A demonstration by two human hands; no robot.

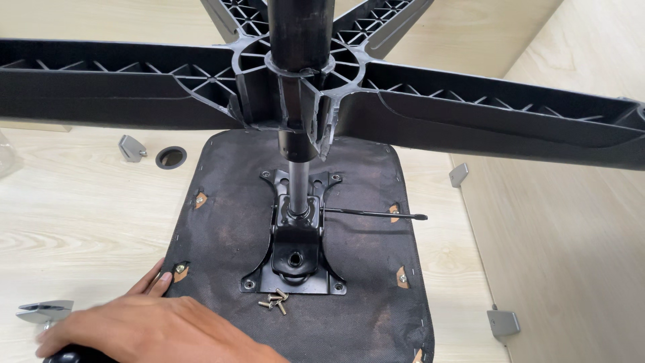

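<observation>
Closest to the camera, one hand (151, 329) lies palm-down with its fingers stretched flat along the near-left edge of the upturned chair seat (366, 269), gripping nothing; from this angle it looks like the left hand, though that is hard to tell for sure. The other hand is out of sight. Just beside the hand, a small heap of loose screws (274, 302) sits on the black fabric near the front of the metal mounting plate (295, 252). A sweep of that flat hand could, I judge, scatter the screws off the seat. Beyond the plate a thin lever (376, 214) sticks out to the right. Farther off, the gas column (299, 181) rises to the five-armed black base (470, 111), which looms overhead; a knock to the seat might tip the whole chair sideways on the pale wooden table (80, 202).
</observation>
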